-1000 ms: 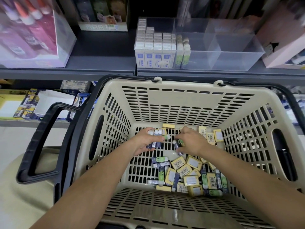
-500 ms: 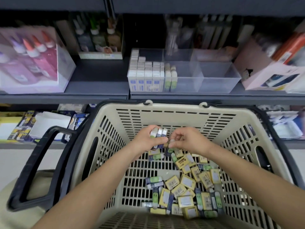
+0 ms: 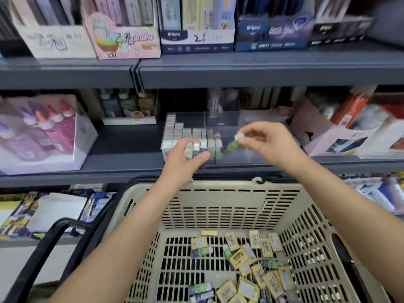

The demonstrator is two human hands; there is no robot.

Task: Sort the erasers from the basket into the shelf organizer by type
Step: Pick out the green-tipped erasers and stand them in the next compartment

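My left hand [image 3: 185,157] grips a small bundle of green-and-white erasers [image 3: 192,149] in front of the clear shelf organizer [image 3: 231,125]. My right hand [image 3: 266,143] pinches one green-and-white eraser [image 3: 234,144] over the organizer's middle part, just right of the standing green erasers [image 3: 215,141]. White boxed erasers [image 3: 181,134] fill the organizer's left compartment. The beige basket [image 3: 218,204] below holds several yellow-boxed erasers [image 3: 260,272] and green ones [image 3: 200,251].
Grey shelves [image 3: 240,71] run above and below the organizer. A box of glue bottles [image 3: 41,132] stands at the left, and pink and white cartons [image 3: 341,136] at the right. The basket's black handle [image 3: 46,243] hangs at the lower left.
Both hands have risen out of the basket with erasers and now hover at the shelf organizer. The view has tilted up toward the shelves.
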